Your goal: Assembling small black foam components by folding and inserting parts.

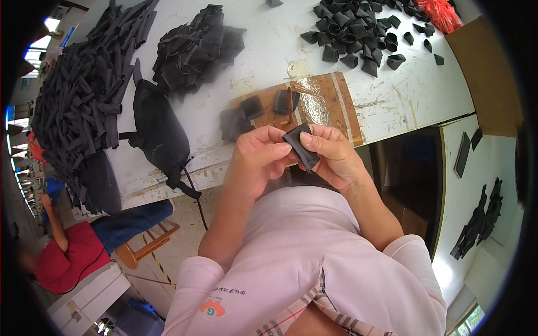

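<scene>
Between both hands, close in front of my body, is a small black folded fabric piece point(303, 147). My left hand point(259, 154) pinches its left edge between thumb and fingers. On the other side my right hand point(334, 155) grips it, thumb pressed on its upper face. Just beyond, a brown board point(341, 103) with a shiny patch lies at the table edge, and a brown upright piece point(290, 104) stands on it. A black fabric piece point(251, 107) rests near the board's left end, and another dark piece point(282, 102) sits against the upright.
On the white table point(263, 56) are a heap of black strips point(84, 89), a pile of flat black pieces point(193, 53) and many black tube-shaped pieces point(350, 33). A black bag-like item point(159, 131) hangs toward the front edge. Cardboard point(485, 73) stands right; a person in red point(73, 257) sits left.
</scene>
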The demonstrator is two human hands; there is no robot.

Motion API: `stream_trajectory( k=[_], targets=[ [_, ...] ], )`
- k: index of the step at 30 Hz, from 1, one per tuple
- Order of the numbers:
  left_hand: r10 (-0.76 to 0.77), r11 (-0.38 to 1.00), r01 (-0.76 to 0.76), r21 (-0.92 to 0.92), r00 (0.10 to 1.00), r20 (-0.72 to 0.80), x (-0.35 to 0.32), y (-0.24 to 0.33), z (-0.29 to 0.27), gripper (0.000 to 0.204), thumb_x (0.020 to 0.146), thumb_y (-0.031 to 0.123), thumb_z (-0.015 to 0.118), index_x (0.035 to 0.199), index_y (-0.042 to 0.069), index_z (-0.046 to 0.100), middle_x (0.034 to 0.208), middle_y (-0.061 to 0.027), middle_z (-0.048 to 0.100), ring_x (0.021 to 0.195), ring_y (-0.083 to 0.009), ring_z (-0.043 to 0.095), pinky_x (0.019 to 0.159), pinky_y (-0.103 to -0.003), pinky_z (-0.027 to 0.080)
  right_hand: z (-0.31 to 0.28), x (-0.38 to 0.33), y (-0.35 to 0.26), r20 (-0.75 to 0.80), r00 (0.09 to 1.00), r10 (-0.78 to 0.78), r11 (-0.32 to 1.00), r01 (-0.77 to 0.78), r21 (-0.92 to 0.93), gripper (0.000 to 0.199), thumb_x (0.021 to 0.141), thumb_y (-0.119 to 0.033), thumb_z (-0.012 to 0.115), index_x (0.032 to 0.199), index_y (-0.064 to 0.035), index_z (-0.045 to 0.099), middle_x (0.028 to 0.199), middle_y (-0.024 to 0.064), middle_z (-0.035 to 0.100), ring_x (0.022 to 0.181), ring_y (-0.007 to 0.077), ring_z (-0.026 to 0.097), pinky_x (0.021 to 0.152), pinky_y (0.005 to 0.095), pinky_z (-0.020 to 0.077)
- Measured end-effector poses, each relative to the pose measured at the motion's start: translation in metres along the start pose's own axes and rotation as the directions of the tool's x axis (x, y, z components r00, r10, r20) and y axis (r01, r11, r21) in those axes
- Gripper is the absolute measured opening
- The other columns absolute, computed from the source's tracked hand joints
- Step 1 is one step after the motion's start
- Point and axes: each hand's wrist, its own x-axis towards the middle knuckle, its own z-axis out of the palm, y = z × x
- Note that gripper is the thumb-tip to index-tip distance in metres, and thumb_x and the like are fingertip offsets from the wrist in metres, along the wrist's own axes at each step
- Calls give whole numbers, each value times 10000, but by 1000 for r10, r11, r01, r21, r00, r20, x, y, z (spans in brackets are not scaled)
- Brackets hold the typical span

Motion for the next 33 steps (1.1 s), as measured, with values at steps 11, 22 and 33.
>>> stream_trajectory(
  k=[11, 22, 33],
  targets=[
    [460, 749, -312, 584, 879, -121, -6, -14, 25, 60, 788, -12, 603, 830, -28, 562, 720, -1, 576, 621, -17, 520, 531, -154, 427, 11, -4, 6, 354, 623, -697, 29, 518, -855, 177, 719, -64, 647, 872, -18, 570, 790, 101, 516, 660, 223, 532, 518, 296, 433],
    [201, 950, -219, -223, 974, -101, 0, 8, 19, 113, 763, -37, 506, 871, -4, 511, 650, -33, 518, 366, -19, 291, 341, -176, 233, 22, 6, -10, -65, 928, -367, 838, 300, -456, 80, 769, -73, 625, 747, -1, 601, 639, -9, 528, 495, 51, 391, 442, 194, 322],
    [324, 861, -304, -408, 946, -21, 9, 31, 24, 222, 776, -51, 416, 983, -57, 496, 818, -163, 600, 317, -35, 351, 290, -186, 257, 57, 1, -58, 115, 961, -251, 858, 276, -433, 230, 860, -255, 559, 741, -58, 562, 617, -61, 433, 513, 20, 313, 440, 172, 249]
  ],
)
